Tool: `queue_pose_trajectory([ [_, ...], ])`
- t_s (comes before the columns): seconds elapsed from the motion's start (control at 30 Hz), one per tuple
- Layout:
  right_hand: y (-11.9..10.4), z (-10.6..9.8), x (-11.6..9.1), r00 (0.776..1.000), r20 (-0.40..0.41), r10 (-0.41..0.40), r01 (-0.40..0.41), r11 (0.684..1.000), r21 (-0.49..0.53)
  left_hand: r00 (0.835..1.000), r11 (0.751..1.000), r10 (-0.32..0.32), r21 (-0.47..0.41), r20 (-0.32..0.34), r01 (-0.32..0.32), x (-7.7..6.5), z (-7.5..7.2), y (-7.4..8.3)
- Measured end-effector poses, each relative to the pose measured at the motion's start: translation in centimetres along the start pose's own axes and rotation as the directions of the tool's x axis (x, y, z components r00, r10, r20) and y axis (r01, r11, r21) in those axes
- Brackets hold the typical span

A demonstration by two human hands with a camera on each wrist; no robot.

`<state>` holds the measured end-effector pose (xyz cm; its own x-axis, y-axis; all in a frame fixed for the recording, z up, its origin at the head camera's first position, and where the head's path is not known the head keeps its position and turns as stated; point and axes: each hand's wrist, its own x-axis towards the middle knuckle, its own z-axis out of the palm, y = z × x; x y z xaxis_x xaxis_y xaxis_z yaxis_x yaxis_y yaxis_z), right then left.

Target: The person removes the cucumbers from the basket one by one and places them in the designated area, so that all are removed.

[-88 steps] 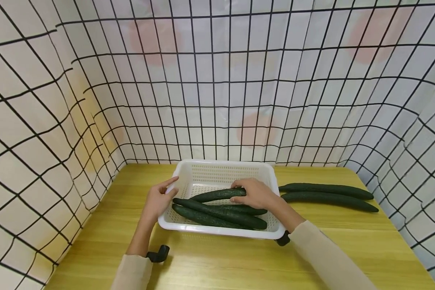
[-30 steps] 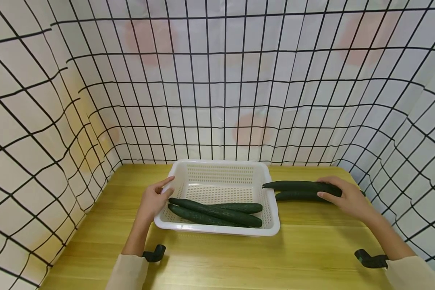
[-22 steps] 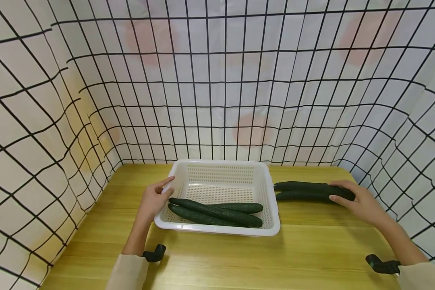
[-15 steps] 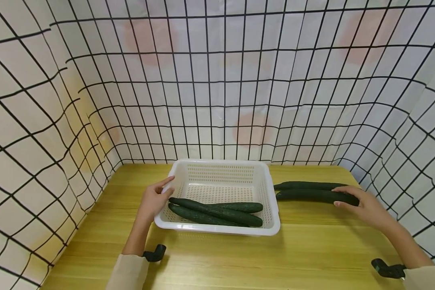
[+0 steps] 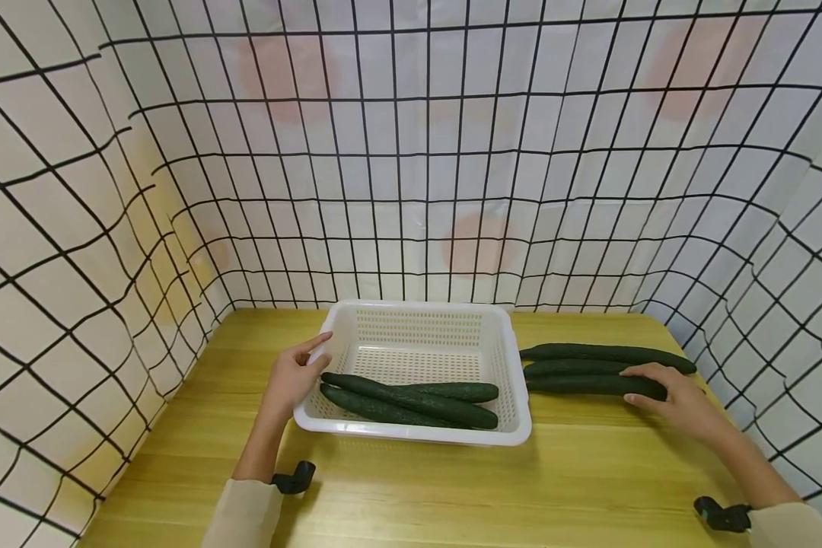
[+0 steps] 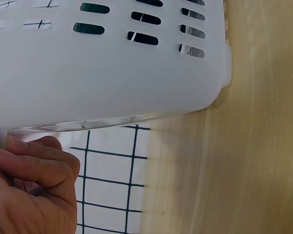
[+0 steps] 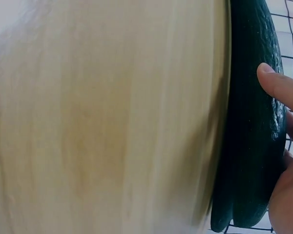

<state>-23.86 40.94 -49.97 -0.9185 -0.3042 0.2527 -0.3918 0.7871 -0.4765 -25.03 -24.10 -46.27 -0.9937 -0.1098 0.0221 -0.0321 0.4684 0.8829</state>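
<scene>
A white perforated plastic basket (image 5: pixel 411 433) stands mid-table with three dark green cucumbers (image 5: pixel 452 412) along its near side. My left hand (image 5: pixel 290 383) holds its left rim; the left wrist view shows curled fingers (image 6: pixel 44 168) against the rim. To the right of the basket, three more cucumbers lie side by side: a far one (image 5: pixel 603 352), a middle one (image 5: pixel 568 368) and a front cucumber (image 5: pixel 582 384). My right hand (image 5: pixel 678 397) grips the front one near its right end. In the right wrist view, the thumb (image 7: pixel 278 87) presses that cucumber (image 7: pixel 256 117); other fingers are partly hidden.
A wooden table (image 5: pixel 411 495) carries everything. White walls with a black wire grid (image 5: pixel 411 175) enclose its back and sides. Black wrist cameras (image 5: pixel 300 477) are strapped on both forearms.
My right hand has carried a cucumber out of the basket to the right. It then shifted that cucumber toward the front, beside the other two. My left hand has stayed at the basket's rim.
</scene>
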Motion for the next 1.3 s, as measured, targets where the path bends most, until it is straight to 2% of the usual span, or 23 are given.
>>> queue_pose_trajectory([
  [0.3, 0.3, 1.0, 0.4, 0.996, -0.046, -0.072, 0.067, 0.992, -0.109, 1.000, 1.000, 0.004, -0.013, -0.001, -0.004, 0.0, 0.1, 0.1],
  [0.63, -0.2, 1.1, 0.6, 0.999, -0.035, -0.027, 0.023, 0.993, -0.119, 1.000, 1.000, 0.009, -0.015, 0.001, -0.009, -0.1, 0.0, 0.3],
  [1.0, -3.6, 0.0, 2.5, 0.998, -0.060, -0.009, 0.003, 0.994, -0.110, 1.000, 1.000, 0.010, -0.018, 0.004, -0.010, 0.0, 0.1, -0.1],
  [1.3, -7.9, 0.2, 5.0, 0.997, -0.060, -0.042, 0.040, 0.999, -0.026, 1.000, 1.000, 0.015, -0.016, 0.002, -0.015, 0.0, 0.1, 0.0],
])
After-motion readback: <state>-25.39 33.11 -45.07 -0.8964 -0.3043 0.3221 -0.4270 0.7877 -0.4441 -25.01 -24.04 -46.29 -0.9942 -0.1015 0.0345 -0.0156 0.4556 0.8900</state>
